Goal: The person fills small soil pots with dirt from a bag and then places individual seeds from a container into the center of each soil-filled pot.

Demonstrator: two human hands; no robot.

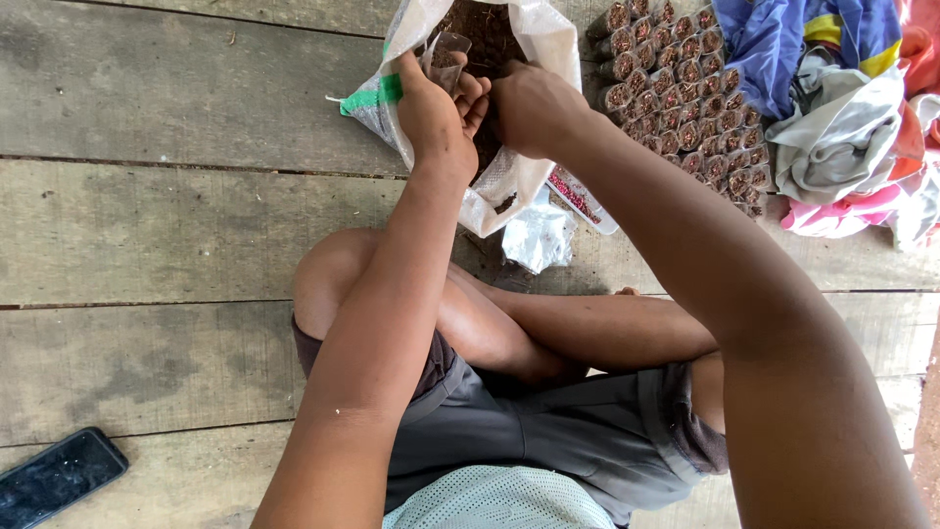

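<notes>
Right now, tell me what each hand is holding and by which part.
The left hand pinches a small clear plastic pouch by its lower part, over the open sack of soil. The right hand is beside it; what it grips cannot be told.

A person is sitting cross-legged on a wooden plank floor point(176, 225), both hands working at the mouth of a white woven sack point(509, 176) holding dark soil. The left hand point(436, 113) is gripping a small clear plastic bag point(446, 54); the right hand point(534, 103) is touching it. Filled seedling bags point(685, 88) are standing packed together beside crumpled cloth point(842, 127). A dark phone point(57, 477) is lying near.
</notes>
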